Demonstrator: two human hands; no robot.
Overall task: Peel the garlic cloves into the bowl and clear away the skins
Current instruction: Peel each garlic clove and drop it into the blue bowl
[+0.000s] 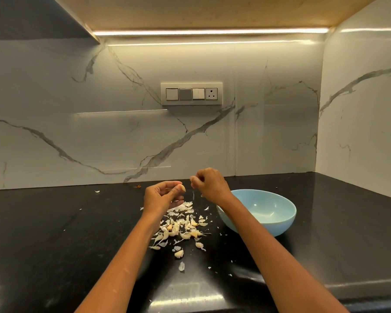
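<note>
My left hand (161,196) is raised above the black counter and pinches a pale garlic clove (182,188) at its fingertips. Just to its right, my right hand (209,184) pinches a thin strip of skin (193,193) that hangs down from its fingers. Below both hands lies a pile of garlic cloves and papery skins (181,227). A light blue bowl (287,222) stands to the right of the pile, partly behind my right forearm; I see no clove in the part that shows.
The black counter (54,233) runs back to a marble wall with a switch panel (191,94). Another marble wall closes the right side. A loose clove (179,253) and scattered skin flakes lie nearer the front edge. A small skin piece (97,191) lies far left.
</note>
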